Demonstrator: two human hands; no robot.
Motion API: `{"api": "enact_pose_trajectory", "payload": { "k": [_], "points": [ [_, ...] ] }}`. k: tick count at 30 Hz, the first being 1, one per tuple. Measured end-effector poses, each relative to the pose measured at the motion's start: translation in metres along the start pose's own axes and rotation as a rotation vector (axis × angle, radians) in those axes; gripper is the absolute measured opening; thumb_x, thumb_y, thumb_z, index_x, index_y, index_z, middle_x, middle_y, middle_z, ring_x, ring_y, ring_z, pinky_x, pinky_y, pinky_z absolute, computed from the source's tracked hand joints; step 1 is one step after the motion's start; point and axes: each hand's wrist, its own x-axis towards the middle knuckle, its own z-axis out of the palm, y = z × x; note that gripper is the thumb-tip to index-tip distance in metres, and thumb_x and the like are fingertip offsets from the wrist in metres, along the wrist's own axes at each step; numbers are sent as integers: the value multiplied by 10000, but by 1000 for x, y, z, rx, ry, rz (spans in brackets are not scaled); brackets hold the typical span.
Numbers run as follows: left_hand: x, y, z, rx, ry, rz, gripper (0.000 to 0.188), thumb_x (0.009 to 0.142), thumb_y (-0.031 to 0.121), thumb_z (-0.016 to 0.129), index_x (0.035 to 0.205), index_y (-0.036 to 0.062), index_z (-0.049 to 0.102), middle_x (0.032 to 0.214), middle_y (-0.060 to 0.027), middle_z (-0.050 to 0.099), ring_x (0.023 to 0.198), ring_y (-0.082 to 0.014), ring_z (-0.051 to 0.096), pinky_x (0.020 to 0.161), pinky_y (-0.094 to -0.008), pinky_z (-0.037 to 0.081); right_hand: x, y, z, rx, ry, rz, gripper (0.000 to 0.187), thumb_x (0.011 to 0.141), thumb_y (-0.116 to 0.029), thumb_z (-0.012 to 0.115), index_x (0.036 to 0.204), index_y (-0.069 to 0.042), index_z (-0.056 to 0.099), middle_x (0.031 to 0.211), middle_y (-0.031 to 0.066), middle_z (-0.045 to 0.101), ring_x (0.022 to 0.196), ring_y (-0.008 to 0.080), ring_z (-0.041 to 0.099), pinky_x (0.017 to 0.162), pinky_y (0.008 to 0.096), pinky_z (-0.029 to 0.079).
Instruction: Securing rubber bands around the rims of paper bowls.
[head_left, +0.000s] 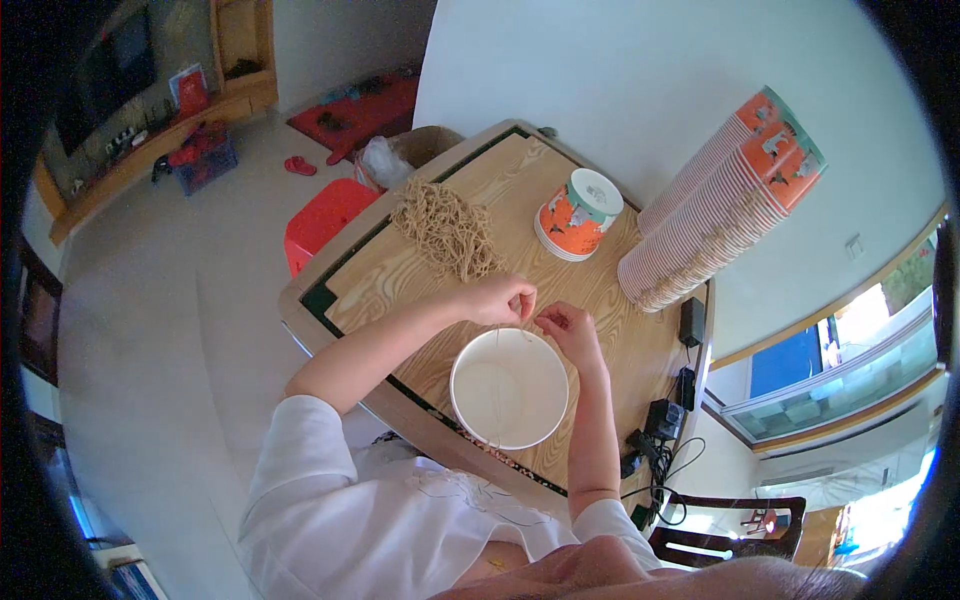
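My left hand (507, 299) is closed in a pinch above the far rim of a white paper bucket (510, 390). Just to its right, my right hand (568, 330) is closed too, fingertips pressed together. A thin tan cord shows faintly between the hands and at the bucket's rim; its ends are hidden by the fingers. The bucket stands upright, its open mouth toward me. Beyond my left hand lies a tangled heap of tan cord (448, 230). An orange and green printed paper bucket (578, 215) rests upside down on the table farther back.
Tall nested stacks of orange paper buckets (715, 205) lean at the table's right, with tan cord along the nearer one. Black power adapters (663, 419) and cables lie at the right edge. A red stool (330, 215) and a cardboard box (428, 146) stand beyond the left edge.
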Motion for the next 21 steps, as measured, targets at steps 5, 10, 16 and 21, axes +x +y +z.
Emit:
{"api": "enact_pose_trajectory", "payload": {
  "k": [5, 10, 16, 21],
  "points": [
    [8, -17, 3, 228, -24, 129, 47, 701, 22, 639, 734, 53, 625, 816, -78, 554, 709, -180, 576, 635, -314, 468, 1, 3, 4, -83, 9, -44, 111, 781, -36, 662, 875, 17, 637, 739, 68, 647, 672, 107, 596, 620, 258, 488],
    [7, -31, 13, 214, -6, 197, 259, 697, 42, 634, 918, 147, 717, 899, -136, 594, 849, -263, 599, 753, -372, 473, 0, -4, 8, -102, -26, -49, 135, 776, -38, 642, 906, 0, 638, 791, 106, 660, 729, 162, 631, 652, 302, 507],
    [12, -24, 12, 336, -189, 63, 165, 715, 139, 672, 873, 100, 697, 853, -122, 634, 781, -266, 616, 715, -359, 482, 1, -8, 5, 1, -80, -74, 131, 780, -26, 635, 907, 4, 633, 788, 105, 655, 741, 155, 631, 680, 298, 513],
    [1, -29, 21, -45, -118, -16, 125, 786, 156, 653, 857, 54, 641, 793, -41, 623, 735, -159, 588, 676, -296, 473, -2, -9, 1, -24, -117, -76, 111, 780, -22, 642, 888, 2, 639, 791, 90, 658, 740, 150, 627, 692, 293, 515]
  ]
}}
